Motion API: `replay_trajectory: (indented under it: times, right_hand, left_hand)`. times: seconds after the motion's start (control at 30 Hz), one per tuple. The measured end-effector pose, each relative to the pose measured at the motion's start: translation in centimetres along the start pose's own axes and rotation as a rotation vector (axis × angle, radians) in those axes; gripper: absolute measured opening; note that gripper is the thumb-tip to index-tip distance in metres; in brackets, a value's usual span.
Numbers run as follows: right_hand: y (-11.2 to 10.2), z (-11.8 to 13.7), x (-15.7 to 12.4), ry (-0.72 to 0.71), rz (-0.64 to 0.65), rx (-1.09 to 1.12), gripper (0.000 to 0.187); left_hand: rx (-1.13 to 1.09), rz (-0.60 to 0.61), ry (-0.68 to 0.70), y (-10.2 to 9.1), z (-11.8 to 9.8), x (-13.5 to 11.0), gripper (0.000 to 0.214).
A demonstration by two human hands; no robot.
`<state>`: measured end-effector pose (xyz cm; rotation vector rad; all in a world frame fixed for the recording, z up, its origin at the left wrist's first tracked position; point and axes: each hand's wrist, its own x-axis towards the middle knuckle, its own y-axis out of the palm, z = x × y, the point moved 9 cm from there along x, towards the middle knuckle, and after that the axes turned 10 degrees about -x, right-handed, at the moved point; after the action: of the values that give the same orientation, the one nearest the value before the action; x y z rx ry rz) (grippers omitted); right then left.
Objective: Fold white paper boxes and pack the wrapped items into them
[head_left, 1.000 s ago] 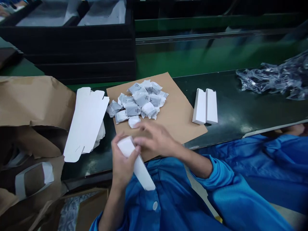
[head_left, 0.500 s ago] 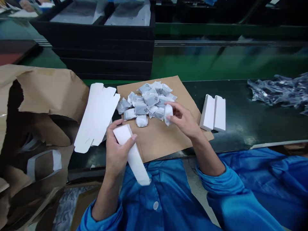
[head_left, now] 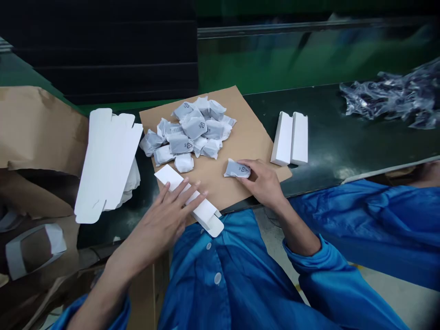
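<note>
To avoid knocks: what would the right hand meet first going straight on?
The right hand would likely reach the nearest wrapped packet in the pile, beyond the packet under its fingers; depth is hard to judge.

Matt white card box (head_left: 173, 177), rough kraft paper (head_left: 247, 137), glossy plastic wrap (head_left: 388, 96).

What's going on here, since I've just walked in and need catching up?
A person in a blue coat is working at a dark belt. Their left hand lies spread on a white cardboard box on a kraft paper sheet. Their right hand rests on a paper-wrapped piece near a heap of similar pieces. Two white boxes lie to the right, a flat white box blank to the left.
</note>
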<state>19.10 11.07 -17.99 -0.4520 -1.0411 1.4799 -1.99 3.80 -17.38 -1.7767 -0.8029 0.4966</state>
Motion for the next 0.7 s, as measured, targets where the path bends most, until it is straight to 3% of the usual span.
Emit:
replay_trajectory:
  times: [0.07,0.17,0.23,0.37,0.5,0.7]
  right_hand:
    - [-1.6,0.3,-0.7,0.05,-0.082,0.043,0.033]
    - [-3.7,1.2,-2.9,0.142,-0.134,0.197,0.037]
    - [-4.6,2.5,-4.4,0.117,-0.134,0.219,0.039]
    - [-5.3,4.8,-6.3,-0.079,-0.152,0.088,0.047]
    - [-4.1,5.4,-6.7,-0.23,-0.027,0.085,0.052]
    - [-3.0,5.4,-5.5,-0.281,0.159,0.209,0.042]
  left_hand:
    - [0.028,0.075,0.054,0.0,0.4,0.8,0.056]
    - [0.053,0.071,0.158,-0.2,0.3,2.0,0.048]
    - [0.069,-0.028,0.224,-0.8,-0.5,2.3,0.04]
    - [0.205,-0.244,0.333,-1.9,-2.8,1.8,0.037]
    - [0.297,-0.329,0.249,-2.6,-2.9,1.3,0.046]
    - [0.357,-0.352,0.24,-2.4,-4.0,0.5,0.051]
